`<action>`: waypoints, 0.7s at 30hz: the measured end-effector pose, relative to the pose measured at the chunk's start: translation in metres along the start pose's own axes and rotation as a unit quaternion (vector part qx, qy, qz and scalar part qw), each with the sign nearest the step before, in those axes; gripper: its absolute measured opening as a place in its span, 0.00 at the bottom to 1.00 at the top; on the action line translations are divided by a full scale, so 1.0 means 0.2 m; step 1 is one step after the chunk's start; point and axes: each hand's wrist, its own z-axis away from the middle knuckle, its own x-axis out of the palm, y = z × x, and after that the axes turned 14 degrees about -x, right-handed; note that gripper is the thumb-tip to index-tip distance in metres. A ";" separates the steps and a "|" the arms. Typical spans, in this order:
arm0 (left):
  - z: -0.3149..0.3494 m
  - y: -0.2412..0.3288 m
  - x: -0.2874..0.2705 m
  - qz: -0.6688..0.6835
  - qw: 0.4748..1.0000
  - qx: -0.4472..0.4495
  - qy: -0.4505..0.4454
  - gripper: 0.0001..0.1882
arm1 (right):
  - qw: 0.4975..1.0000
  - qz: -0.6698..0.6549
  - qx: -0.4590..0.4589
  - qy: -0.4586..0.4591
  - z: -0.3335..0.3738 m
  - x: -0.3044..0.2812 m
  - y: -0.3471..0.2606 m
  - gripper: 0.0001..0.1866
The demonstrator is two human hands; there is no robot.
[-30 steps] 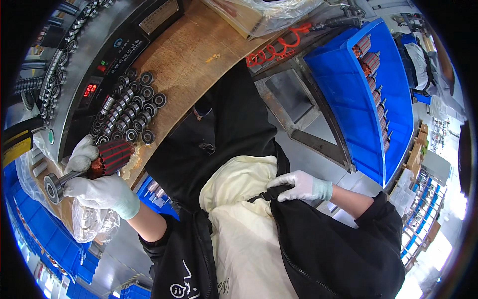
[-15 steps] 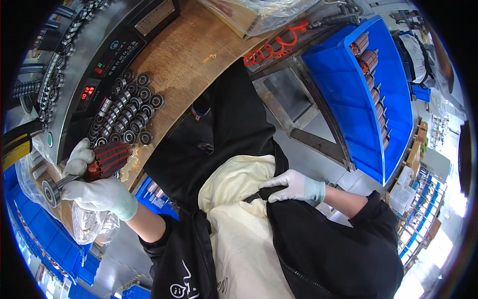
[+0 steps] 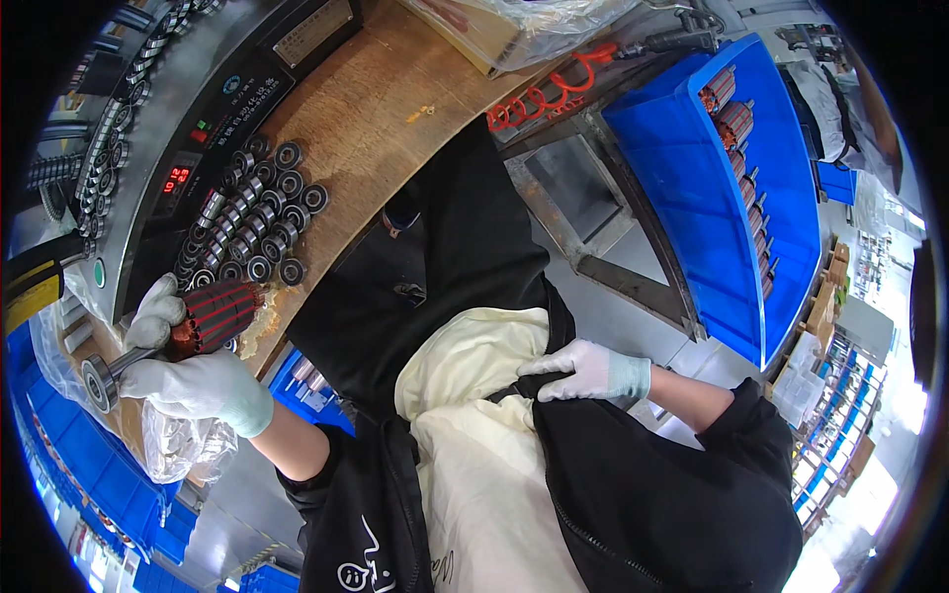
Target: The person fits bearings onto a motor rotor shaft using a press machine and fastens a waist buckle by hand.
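The left hand, in a white glove, has its fingers clenched around a motor rotor with a dark red winding and a bearing on its shaft end, held over the worktop at its near left corner. Rows of loose bearings lie just beyond it, beside a control panel. The right hand rests at the waist, fingers pinching the cream garment. A blue bin of rotors stands off the worktop's right edge.
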 end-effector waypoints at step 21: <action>0.01 -0.03 0.02 0.137 0.986 -0.040 -0.090 0.27 | 0.997 0.071 -0.005 0.027 -0.11 0.00 -0.12 0.27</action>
